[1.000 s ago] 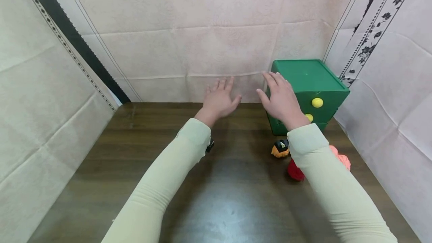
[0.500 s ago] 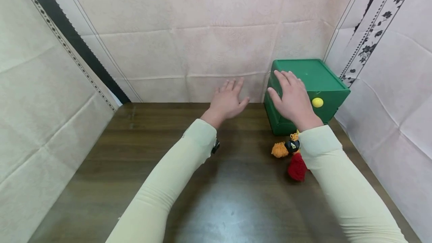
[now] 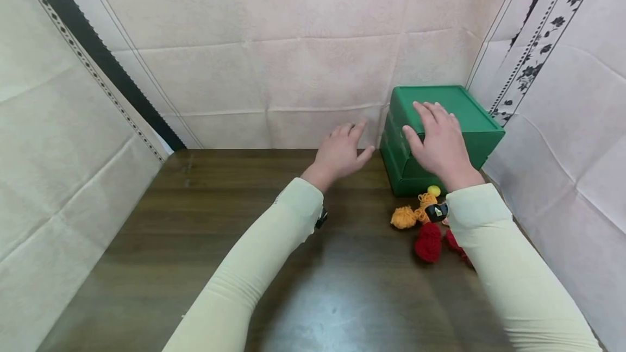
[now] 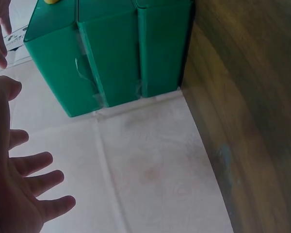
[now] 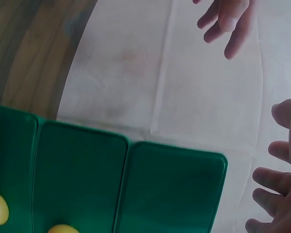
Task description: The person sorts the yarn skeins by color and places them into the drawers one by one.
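A green drawer unit with round yellow knobs stands at the table's back right; its stacked drawers also show in the right wrist view. My right hand, fingers spread, hovers in front of and above it and holds nothing. Contact with the unit is not visible. To the left, my left hand is in the air with extended fingers and nothing in them. Below the right wrist lie an orange yarn ball, a yellow-orange yarn piece and red yarn pieces, partly hidden by the right sleeve.
Pale cloth hangs behind the brown wooden table and along both sides. A small black device sits at the right wrist, and another black device at the left.
Both hands have moved to the right, fingers still extended. The right hand now covers more of the drawer unit's front, and more yarn shows left of the right sleeve.
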Available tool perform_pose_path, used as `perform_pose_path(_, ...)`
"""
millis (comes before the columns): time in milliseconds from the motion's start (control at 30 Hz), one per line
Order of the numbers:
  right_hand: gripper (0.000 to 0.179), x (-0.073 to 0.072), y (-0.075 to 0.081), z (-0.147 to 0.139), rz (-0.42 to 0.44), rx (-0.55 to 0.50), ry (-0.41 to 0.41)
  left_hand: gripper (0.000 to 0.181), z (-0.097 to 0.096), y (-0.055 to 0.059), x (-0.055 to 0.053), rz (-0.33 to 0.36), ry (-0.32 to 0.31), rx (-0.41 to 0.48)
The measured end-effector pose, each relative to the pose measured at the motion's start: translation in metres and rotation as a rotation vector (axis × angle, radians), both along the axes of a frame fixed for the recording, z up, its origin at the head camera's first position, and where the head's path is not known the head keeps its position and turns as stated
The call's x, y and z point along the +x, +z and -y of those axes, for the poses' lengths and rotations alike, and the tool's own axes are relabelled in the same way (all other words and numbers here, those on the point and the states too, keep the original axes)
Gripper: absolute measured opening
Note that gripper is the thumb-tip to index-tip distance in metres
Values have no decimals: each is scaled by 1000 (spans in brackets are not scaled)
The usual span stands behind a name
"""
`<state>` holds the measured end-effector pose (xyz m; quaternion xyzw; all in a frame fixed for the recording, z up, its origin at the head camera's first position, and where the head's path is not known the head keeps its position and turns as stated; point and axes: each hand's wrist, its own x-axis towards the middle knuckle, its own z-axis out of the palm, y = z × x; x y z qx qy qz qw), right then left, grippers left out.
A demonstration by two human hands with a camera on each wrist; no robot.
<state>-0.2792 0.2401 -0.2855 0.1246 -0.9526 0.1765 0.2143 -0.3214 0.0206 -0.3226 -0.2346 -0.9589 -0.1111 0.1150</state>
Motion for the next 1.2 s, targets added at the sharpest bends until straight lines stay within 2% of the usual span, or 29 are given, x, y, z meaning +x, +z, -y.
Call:
perform_pose_path(567, 59, 4, -5, -31, 22, -18, -33, 70, -24, -7, 5, 33, -38, 22)
perform_pose_path(900, 59, 4, -12, -51, 21, -26, -80, 68, -41, -13, 3, 48, -74, 60)
perform_pose_path(1200, 58, 2, -9, -64, -9, -38, -110, 67, -54, -7, 1, 69, -94, 108)
